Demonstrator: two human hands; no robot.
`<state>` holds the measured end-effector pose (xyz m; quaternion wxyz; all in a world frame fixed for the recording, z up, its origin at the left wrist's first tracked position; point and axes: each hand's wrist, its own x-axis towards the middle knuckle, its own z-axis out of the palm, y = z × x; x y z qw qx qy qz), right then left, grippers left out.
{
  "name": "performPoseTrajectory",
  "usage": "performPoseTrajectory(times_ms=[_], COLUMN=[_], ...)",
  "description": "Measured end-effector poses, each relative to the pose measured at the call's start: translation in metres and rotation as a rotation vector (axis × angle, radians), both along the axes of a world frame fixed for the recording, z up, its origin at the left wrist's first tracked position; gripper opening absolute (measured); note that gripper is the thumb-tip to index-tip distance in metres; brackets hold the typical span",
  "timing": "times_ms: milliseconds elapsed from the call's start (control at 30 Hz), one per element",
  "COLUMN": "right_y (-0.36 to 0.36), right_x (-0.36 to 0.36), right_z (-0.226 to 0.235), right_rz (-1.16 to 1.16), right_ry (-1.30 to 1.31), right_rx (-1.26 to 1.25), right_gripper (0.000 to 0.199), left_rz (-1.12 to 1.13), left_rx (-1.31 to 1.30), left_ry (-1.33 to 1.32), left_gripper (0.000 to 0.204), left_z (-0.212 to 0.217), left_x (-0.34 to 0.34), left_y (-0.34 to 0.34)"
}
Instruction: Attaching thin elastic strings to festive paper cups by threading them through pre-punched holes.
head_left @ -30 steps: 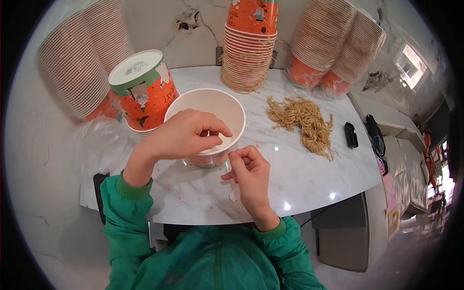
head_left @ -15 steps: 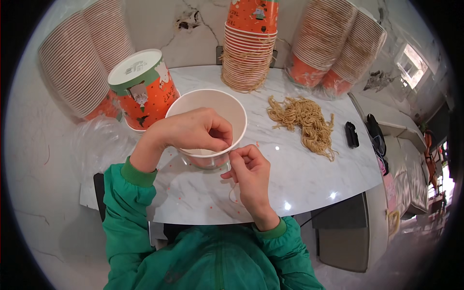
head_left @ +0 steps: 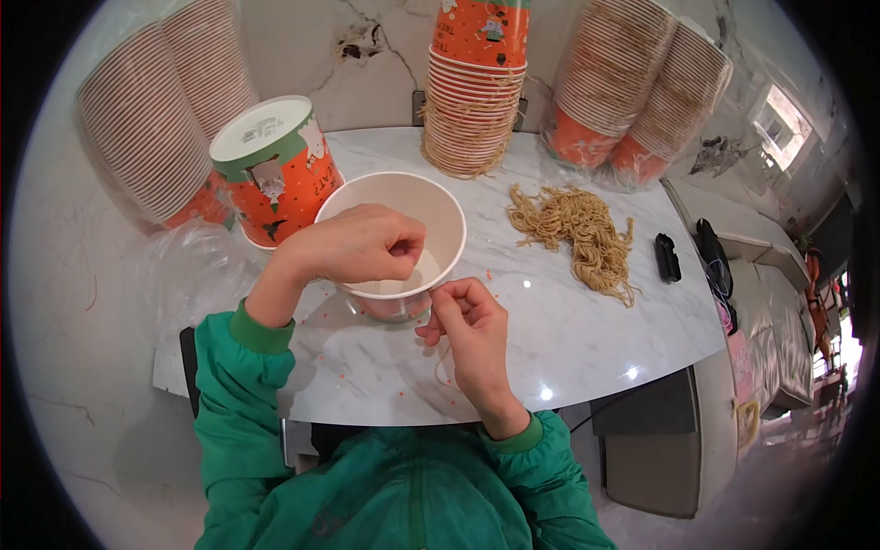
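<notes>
A paper bucket (head_left: 443, 215) with a white inside stands upright on the table in front of me. Over its open mouth, my left hand (head_left: 362, 243) is closed, fingers curled inside the rim; whatever they hold is hidden. Outside the near right of the rim, my right hand (head_left: 469, 325) pinches a thin tan cord (head_left: 440, 367), whose loose part hangs beside the palm. A loose heap of tan cords (head_left: 577, 229) lies to the right of the bucket. Left of it, an orange and green printed bucket (head_left: 284, 197) sits upside down.
A tall stack of buckets (head_left: 472, 110) with cords hanging on it stands at the back. Plastic-wrapped bucket stacks are at the far left (head_left: 151, 119) and back right (head_left: 610, 82). A small black object (head_left: 667, 258) lies near the table's (head_left: 596, 339) right side. Crumpled clear plastic (head_left: 192, 270) lies left.
My left hand has drawn back a little to the left, away from the bucket's right wall. The right hand stays at the rim, shifted only slightly.
</notes>
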<state>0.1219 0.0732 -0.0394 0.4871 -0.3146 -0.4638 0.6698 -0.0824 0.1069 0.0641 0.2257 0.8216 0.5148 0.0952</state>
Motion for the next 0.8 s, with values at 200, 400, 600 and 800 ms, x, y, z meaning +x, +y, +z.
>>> performPoseTrajectory(times_ms=[200,400,600,800], right_y=[-0.003,-0.008,-0.004,-0.004], right_x=[0.0,-0.004,0.003,0.001], right_z=[0.003,0.004,-0.007,-0.003], right_rz=[-0.027,-0.07,0.019,-0.003], right_ry=[-0.039,0.058,0.002,-0.028], right_rx=[-0.002,0.087,0.176,0.167], right_gripper=[0.009,0.005,0.009,0.008], left_rz=[0.093,0.121,0.213,0.209], left_rx=[0.048,0.039,0.097,0.262], left_ry=[-0.439,-0.394,-0.428,-0.363], left_gripper=[0.02,0.024,0.024,0.018], left_z=[-0.004,-0.005,-0.005,-0.007], left_x=[0.0,0.02,0.025,0.021], left_y=[-0.021,-0.041,-0.051,-0.056])
